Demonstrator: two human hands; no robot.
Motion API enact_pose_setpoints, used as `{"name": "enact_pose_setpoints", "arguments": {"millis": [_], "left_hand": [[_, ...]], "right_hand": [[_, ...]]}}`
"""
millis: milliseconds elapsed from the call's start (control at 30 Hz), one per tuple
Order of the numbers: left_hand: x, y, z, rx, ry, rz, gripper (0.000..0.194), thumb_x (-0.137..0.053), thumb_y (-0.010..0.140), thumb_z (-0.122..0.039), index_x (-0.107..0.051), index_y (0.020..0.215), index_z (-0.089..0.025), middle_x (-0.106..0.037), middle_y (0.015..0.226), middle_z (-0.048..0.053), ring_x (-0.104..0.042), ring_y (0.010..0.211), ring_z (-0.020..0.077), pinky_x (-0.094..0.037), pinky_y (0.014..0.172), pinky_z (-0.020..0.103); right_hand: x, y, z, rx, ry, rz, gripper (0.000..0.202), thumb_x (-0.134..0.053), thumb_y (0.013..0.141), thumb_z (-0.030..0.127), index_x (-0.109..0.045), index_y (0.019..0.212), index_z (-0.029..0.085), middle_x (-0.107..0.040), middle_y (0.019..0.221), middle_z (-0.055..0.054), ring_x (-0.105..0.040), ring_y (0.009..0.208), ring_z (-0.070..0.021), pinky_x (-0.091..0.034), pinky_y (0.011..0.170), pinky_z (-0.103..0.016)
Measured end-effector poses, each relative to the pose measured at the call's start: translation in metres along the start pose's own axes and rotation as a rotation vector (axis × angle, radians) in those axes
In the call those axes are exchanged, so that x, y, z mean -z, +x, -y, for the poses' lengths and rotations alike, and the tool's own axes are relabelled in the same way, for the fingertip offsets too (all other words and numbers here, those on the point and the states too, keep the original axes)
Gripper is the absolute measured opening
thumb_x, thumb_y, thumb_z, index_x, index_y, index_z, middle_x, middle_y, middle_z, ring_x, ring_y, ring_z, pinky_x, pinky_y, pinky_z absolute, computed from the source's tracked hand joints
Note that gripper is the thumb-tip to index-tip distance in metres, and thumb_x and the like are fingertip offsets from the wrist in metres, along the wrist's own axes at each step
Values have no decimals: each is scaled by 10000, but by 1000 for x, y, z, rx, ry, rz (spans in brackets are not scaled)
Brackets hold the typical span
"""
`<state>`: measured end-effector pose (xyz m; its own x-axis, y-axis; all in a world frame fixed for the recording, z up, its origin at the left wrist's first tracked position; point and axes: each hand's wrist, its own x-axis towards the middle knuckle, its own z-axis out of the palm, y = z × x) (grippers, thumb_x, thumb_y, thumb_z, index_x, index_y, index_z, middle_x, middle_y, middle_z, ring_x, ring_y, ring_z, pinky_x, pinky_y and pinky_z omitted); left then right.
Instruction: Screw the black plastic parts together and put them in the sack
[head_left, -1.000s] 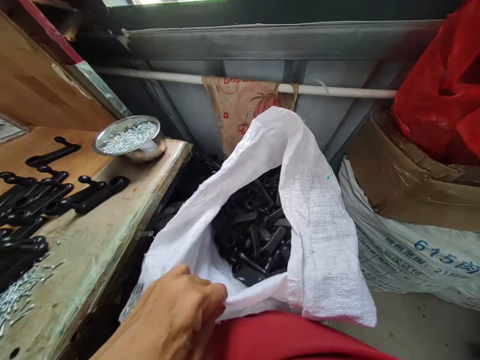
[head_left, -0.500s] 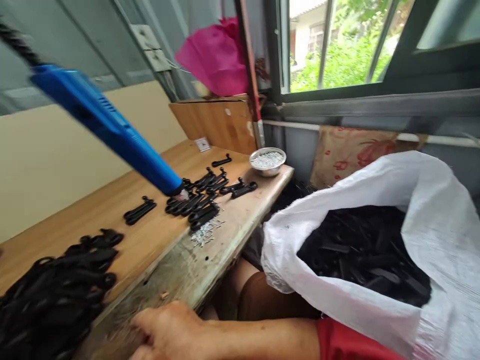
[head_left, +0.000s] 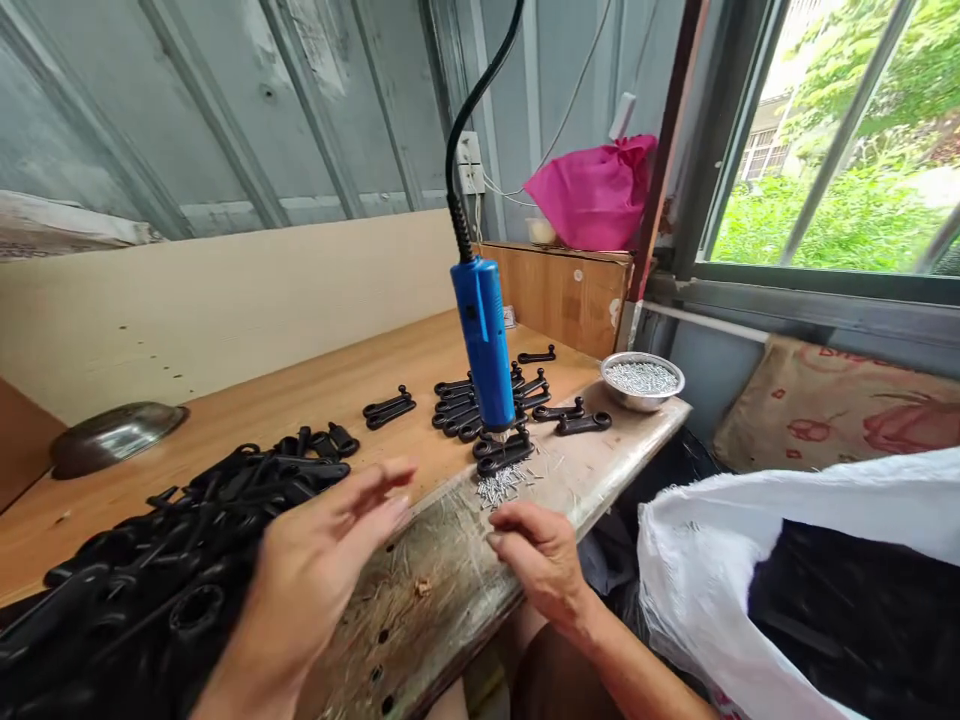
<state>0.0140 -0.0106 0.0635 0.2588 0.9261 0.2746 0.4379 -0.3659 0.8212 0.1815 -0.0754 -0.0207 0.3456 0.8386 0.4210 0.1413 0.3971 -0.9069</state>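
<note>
My left hand (head_left: 322, 560) is over the bench's front edge, slightly blurred, fingers and thumb apart with nothing visible between them. Closed in a pinch, my right hand (head_left: 540, 550) is just in front of a small heap of silver screws (head_left: 501, 487); whatever its fingertips hold is too small or hidden. Beyond the heap, a blue electric screwdriver (head_left: 487, 345) hangs upright on its black cable, its tip near black crank handles (head_left: 501, 455). More black crank handles (head_left: 455, 405) lie in rows behind it. A large pile of black parts (head_left: 195, 540) is left of my left hand.
A metal bowl of screws (head_left: 642, 380) stands at the bench's right corner. Right of the bench is an open white sack (head_left: 690, 570) holding black parts. An overturned metal bowl (head_left: 120, 440) lies far left. A wooden box (head_left: 555, 285) bearing a pink bag (head_left: 600, 198) stands at the back.
My view has swung left. My left hand has come into sight. My right hand has moved from the front edge to beside the screw heap, and the screwdriver now hangs upright instead of slanted.
</note>
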Motion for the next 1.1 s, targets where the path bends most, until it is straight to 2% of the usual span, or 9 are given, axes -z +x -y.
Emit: {"name": "enact_pose_setpoints", "arguments": {"millis": [67,133,267,400,533,633,800,1000,1100], "left_hand": [[-13,43,15,87,97,67,310,-593,782,-352,-619,1012,-145,-633,1088,61,-562,1049,239,-457,918,357],[-24,84,35,147,224,72,245,-587,814,-281,-619,999,-124,-628,1089,67,-562,1043,242,-435,939,383],[-32,150,68,226,515,21,292,-569,869,-317,-541,1119,-168,-530,1189,76,-523,1062,244,-441,897,466],[-35,198,87,184,746,52,323,-567,868,-320,-513,1154,-180,-486,1233,84,-496,1086,253,-432,902,475],[-46,224,102,133,878,135,312,-559,872,-340,-523,1138,-181,-500,1216,84,-504,1073,244,-429,903,474],[-54,224,110,96,943,168,281,-533,885,-357,-541,1109,-187,-519,1189,77,-516,1052,235,-433,900,459],[-57,196,109,37,1036,140,268,-522,892,-353,-545,1094,-177,-535,1158,79,-527,1030,227,-436,892,459],[-65,147,68,-31,1025,164,292,-532,887,-352,-531,1120,-177,-527,1164,73,-533,1019,236,-459,864,441],[-37,109,55,16,1014,276,299,-543,883,-351,-527,1117,-167,-547,1115,69,-566,940,210,-498,793,402]], "right_hand": [[7,3,-4,28,-45,-6,99,-498,710,178,-593,689,162,-473,542,30,-423,490,-91,-345,479,-193],[10,6,-7,66,-83,20,96,-505,711,166,-577,648,162,-472,537,28,-425,495,-91,-341,488,-195],[10,11,-16,155,-202,52,147,-476,745,146,-529,609,167,-429,505,34,-404,466,-86,-317,465,-194],[10,12,-31,319,-341,94,157,-435,792,135,-520,667,175,-480,523,19,-471,460,-96,-352,463,-187],[11,11,-42,373,-457,129,158,-442,789,118,-522,667,178,-489,508,15,-504,449,-99,-359,454,-184],[9,11,-40,389,-465,82,176,-429,783,130,-522,642,177,-481,489,16,-494,440,-96,-350,451,-187],[4,14,-24,339,-424,72,192,-396,786,139,-531,652,168,-462,499,16,-461,453,-95,-346,469,-198],[14,13,-30,339,-421,38,238,-387,841,166,-554,672,166,-507,514,4,-501,471,-103,-378,472,-200],[16,-1,-33,385,-330,-1,191,-453,892,255,-599,800,173,-604,646,-7,-577,569,-109,-455,529,-193]]}}
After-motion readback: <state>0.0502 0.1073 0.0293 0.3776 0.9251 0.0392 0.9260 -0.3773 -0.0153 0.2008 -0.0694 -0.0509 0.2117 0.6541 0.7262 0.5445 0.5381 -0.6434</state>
